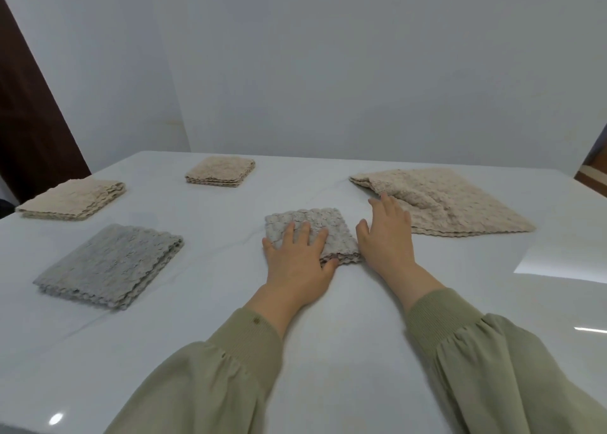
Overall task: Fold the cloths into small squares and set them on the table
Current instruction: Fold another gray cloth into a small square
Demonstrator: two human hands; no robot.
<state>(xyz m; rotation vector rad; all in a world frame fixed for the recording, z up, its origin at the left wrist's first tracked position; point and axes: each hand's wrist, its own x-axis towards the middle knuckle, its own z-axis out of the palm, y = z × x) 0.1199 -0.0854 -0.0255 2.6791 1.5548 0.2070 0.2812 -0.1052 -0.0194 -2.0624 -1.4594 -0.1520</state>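
Grey cloth (312, 226) folded small | left hand (297, 259) flat on it, fingers (305, 231) straight | right hand (387, 240) spread beside | I'd press edges flush before letting go

Loose olive-green sleeves (203, 384), gathered into ribbed cuffs (254, 333) at both wrists.

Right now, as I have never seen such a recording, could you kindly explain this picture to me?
There is no machine: a person wears one camera on the head, looking down at their own hands. The left hand presses flat on a small folded grey cloth; the right hand, fingers straight, is beside it, holding nothing. On the white table also lie a larger folded grey cloth, a left beige square, a far beige square and one big beige cloth not yet folded small.
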